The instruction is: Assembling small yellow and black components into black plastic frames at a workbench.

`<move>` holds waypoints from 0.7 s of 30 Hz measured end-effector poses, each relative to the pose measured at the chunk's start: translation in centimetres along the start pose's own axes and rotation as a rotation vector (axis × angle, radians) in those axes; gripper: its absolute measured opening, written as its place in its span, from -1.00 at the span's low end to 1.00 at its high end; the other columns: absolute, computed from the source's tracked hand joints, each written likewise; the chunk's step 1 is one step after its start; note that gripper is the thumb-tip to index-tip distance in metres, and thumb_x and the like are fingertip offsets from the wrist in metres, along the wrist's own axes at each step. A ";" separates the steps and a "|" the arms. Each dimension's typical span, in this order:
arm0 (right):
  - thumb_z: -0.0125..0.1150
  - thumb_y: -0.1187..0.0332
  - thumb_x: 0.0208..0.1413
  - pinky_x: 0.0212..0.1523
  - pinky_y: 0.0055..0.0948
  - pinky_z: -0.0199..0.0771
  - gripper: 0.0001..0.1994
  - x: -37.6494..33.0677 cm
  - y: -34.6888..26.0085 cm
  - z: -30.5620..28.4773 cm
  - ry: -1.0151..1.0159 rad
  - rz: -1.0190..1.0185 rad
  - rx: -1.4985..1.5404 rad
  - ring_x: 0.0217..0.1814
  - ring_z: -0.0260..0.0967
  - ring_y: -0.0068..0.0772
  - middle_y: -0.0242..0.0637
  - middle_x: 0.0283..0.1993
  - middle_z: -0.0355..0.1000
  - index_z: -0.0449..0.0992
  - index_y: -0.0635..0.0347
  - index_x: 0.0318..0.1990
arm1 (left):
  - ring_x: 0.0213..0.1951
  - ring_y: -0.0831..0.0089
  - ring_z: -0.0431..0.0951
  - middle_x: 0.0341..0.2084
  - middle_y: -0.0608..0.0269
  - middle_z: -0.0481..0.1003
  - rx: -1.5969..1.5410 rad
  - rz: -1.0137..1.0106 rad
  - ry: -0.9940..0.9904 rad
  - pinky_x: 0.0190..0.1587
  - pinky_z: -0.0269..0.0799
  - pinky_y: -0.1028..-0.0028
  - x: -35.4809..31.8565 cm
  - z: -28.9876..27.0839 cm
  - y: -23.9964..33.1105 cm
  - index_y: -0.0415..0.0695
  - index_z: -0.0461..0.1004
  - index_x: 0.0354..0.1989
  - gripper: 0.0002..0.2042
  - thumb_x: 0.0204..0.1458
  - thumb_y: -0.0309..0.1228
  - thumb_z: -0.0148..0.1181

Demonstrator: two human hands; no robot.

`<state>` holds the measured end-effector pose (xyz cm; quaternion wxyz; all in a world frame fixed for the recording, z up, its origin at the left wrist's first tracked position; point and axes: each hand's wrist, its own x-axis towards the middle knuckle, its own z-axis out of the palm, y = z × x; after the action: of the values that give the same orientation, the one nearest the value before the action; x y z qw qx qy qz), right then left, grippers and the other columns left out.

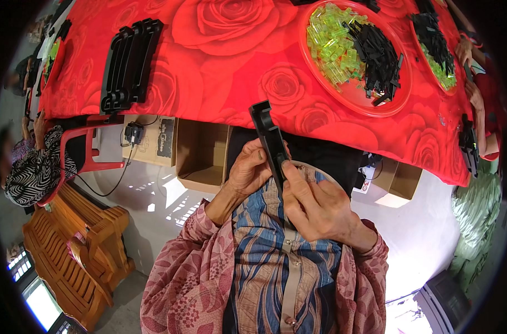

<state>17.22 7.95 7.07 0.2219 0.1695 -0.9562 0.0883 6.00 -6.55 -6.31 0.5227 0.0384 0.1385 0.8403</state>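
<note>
A long, narrow black plastic piece (271, 142), shaped like a shallow channel with raised ends, is held tilted in front of my body, its far end reaching up to the table edge. My left hand (249, 168) grips it from the left, thumb along its side. From the right, my right hand (319, 207) is closed about the lower part, with a fingertip pressed to its inner face. Whether a small part sits under that fingertip is hidden. Several similar black plastic pieces (132, 64) lie side by side on the table at the left.
A red tray (351, 103) of yellow-green clear plastic parts (332, 42) and small black strips (376, 61) rests on the red rose-patterned cloth (220, 72). Another such tray (431, 53) stands right, near another person's hands (469, 72). Below are cardboard boxes (200, 158), a red chair (92, 147) and a wooden bench (75, 250).
</note>
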 end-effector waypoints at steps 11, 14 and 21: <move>0.22 0.53 -0.08 -0.63 -0.66 0.04 -0.89 0.3 -0.2 -0.6 -0.065 -0.103 -0.076 -0.65 0.23 -0.67 0.17 -0.11 0.54 0.38 0.26 -0.52 | -0.04 0.22 0.54 -0.07 0.01 0.51 0.036 -0.018 -0.026 0.09 0.47 0.25 0.0 0.5 0.4 -0.30 0.43 0.06 -0.54 0.04 -0.30 0.35; 0.20 0.54 -0.07 -0.64 -0.67 0.08 -0.91 0.3 -0.2 -0.8 -0.109 -0.116 -0.078 -0.65 0.26 -0.65 0.24 -0.11 0.52 0.39 0.30 -0.47 | -0.04 0.23 0.55 -0.07 0.03 0.51 0.041 0.000 -0.042 0.09 0.47 0.26 -0.1 0.5 0.4 -0.30 0.45 0.05 -0.55 0.04 -0.31 0.35; 0.21 0.53 -0.06 -0.66 -0.67 0.09 -0.89 0.2 -0.1 -0.7 -0.103 -0.150 -0.080 -0.67 0.26 -0.64 0.30 -0.12 0.51 0.39 0.32 -0.43 | -0.05 0.26 0.56 -0.07 0.06 0.52 -0.001 -0.016 -0.047 0.07 0.49 0.30 -0.2 0.7 0.4 -0.30 0.45 0.04 -0.58 0.05 -0.35 0.34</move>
<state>17.38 8.00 7.74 0.1851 0.2358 -0.9537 0.0243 5.91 -6.75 -5.52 0.5326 0.0568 0.1262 0.8350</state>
